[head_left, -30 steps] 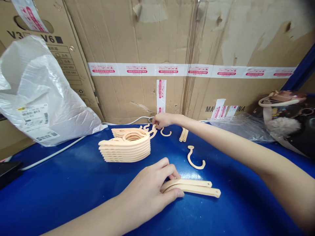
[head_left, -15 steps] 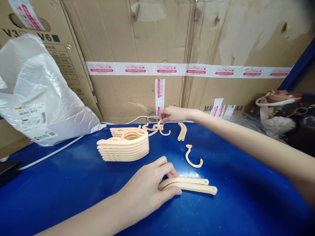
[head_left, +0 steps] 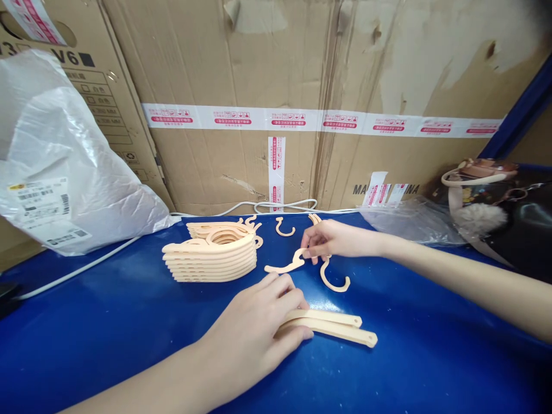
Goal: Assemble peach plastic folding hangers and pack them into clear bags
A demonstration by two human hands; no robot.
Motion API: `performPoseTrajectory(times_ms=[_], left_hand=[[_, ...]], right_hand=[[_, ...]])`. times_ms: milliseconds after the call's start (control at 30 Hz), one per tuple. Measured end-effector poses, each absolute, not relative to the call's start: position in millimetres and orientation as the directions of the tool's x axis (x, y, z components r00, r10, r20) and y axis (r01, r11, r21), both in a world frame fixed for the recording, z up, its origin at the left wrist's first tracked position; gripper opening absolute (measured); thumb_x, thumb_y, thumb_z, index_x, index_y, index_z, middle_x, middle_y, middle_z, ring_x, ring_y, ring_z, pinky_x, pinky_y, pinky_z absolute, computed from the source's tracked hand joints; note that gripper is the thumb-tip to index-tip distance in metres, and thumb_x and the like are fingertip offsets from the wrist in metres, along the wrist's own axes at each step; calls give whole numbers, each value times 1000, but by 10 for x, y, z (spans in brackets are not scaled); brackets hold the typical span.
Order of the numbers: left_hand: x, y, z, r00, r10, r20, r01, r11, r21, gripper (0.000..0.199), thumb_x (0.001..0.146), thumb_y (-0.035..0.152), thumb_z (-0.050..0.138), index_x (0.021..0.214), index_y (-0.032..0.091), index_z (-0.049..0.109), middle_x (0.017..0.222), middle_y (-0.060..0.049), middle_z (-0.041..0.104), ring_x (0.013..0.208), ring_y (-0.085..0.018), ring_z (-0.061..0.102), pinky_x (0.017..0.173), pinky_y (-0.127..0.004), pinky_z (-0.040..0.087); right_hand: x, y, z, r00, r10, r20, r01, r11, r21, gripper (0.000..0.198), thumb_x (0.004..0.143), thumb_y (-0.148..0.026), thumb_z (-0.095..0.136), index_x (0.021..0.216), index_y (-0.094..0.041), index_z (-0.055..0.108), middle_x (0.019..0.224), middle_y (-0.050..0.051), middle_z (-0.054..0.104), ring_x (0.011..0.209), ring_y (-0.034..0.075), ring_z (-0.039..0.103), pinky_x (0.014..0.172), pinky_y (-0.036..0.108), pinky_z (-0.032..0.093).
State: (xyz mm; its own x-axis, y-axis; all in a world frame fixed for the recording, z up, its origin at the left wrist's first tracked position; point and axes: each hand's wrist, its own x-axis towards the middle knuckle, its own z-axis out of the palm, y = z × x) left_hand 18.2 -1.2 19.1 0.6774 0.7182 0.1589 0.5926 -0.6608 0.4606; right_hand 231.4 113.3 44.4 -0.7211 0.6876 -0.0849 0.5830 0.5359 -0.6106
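Note:
My left hand (head_left: 269, 330) is closed around two cream plastic hanger arms (head_left: 340, 328), which point to the right just over the blue table. Between its fingertips my right hand (head_left: 328, 240) pinches a curved cream hanger piece (head_left: 287, 266); part of that piece is covered by the fingers. Just below the right hand lies a loose hanger hook (head_left: 334, 282). A second hook (head_left: 285, 228) rests farther back. Behind the right hand, the tips of more hanger arms (head_left: 314, 218) show. To the left stands a neat stack of cream hanger parts (head_left: 211, 261).
A tall cardboard box (head_left: 233, 167) closes off the back of the blue table (head_left: 129, 339). At the left leans a white plastic parcel (head_left: 81, 155), with a white cable (head_left: 86, 276) below it. Clear plastic wrap (head_left: 409, 221) and a black bag (head_left: 526, 218) lie at the right.
My right hand has come nearer and to the right from the back of the table, bringing a curved hanger piece with it. My left hand keeps its hold on the two arms.

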Motion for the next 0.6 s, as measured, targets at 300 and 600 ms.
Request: performPoseTrajectory(times_ms=[300, 600], left_hand=[[188, -16, 137, 676, 698, 236, 583, -703, 407, 12, 87, 25, 58, 99, 23, 58, 119, -6, 54, 113, -24, 47, 95, -38, 39], [214, -27, 125, 683, 697, 217, 568, -695, 442, 17, 85, 25, 60, 102, 24, 57, 121, -5, 54, 114, -25, 47, 97, -39, 39]], right_hand=[[2193, 1106, 369, -738, 667, 102, 610, 724, -321, 27, 85, -43, 61, 80, -19, 70, 65, 0, 68, 56, 12, 58, 52, 22, 37], [1303, 1725, 517, -864, 440, 244, 415, 898, -147, 27, 92, -20, 51, 117, -18, 62, 119, 10, 63, 109, 21, 57, 86, 29, 41]])
